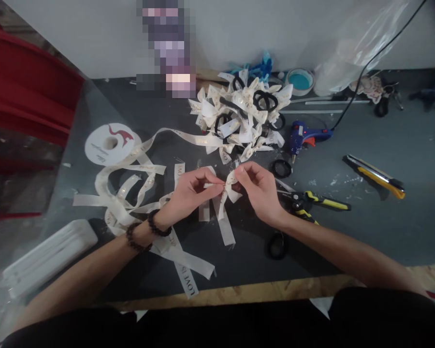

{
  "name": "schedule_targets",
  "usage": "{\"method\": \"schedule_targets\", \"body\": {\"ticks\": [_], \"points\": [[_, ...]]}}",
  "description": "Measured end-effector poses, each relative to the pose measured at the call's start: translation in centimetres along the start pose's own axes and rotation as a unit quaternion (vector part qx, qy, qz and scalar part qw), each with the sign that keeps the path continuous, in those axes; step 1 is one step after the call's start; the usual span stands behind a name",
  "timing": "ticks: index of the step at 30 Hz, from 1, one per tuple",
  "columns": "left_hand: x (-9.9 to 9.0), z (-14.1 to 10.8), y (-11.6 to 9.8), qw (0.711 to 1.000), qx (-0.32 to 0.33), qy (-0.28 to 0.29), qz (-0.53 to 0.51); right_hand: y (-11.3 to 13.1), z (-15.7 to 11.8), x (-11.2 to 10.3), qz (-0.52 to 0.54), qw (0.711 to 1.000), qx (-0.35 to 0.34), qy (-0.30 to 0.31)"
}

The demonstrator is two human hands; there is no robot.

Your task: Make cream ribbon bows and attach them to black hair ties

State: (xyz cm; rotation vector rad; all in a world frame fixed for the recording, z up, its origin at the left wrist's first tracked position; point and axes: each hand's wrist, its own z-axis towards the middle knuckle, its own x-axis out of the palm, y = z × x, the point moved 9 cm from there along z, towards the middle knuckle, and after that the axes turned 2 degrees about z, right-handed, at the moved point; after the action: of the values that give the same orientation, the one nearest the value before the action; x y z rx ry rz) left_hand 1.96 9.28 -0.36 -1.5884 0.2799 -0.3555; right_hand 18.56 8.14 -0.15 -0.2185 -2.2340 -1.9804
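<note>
Between my two hands is a small cream ribbon bow with printed lettering, its tails hanging down. My left hand, wearing dark bead bracelets, pinches the bow's left side near its middle. My right hand grips the upper loop between thumb and fingers. Below lie cut cream ribbon strips, and more tangled ribbon spreads to the left. Just beyond my hands rises a pile of cream bows with black hair ties among them. A loose black hair tie sits beside my right hand.
At left stand a white ribbon spool and a white plastic case. To the right lie a blue glue gun with its cord, yellow-black pliers and a yellow utility knife. A tape roll rests near the wall.
</note>
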Motion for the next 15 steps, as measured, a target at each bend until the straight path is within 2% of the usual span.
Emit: {"method": "schedule_targets", "body": {"ticks": [3,7,9,15], "points": [[-0.1,0.1,-0.1,1.000,0.013,-0.008,0.017,0.2,-0.1,0.0,-0.001,1.000,-0.010,0.010],[-1.4,0.1,0.6,0.995,0.022,-0.085,-0.049,0.1,-0.6,0.9,-0.032,0.997,-0.011,0.070],[-1.7,0.2,0.8,0.991,0.018,-0.110,-0.079,0.3,-0.7,1.0,-0.071,0.995,-0.023,0.071],[-1.0,0.7,1.4,0.975,-0.066,-0.103,-0.186,0.8,-0.5,0.7,-0.048,0.997,-0.030,0.044]]}}
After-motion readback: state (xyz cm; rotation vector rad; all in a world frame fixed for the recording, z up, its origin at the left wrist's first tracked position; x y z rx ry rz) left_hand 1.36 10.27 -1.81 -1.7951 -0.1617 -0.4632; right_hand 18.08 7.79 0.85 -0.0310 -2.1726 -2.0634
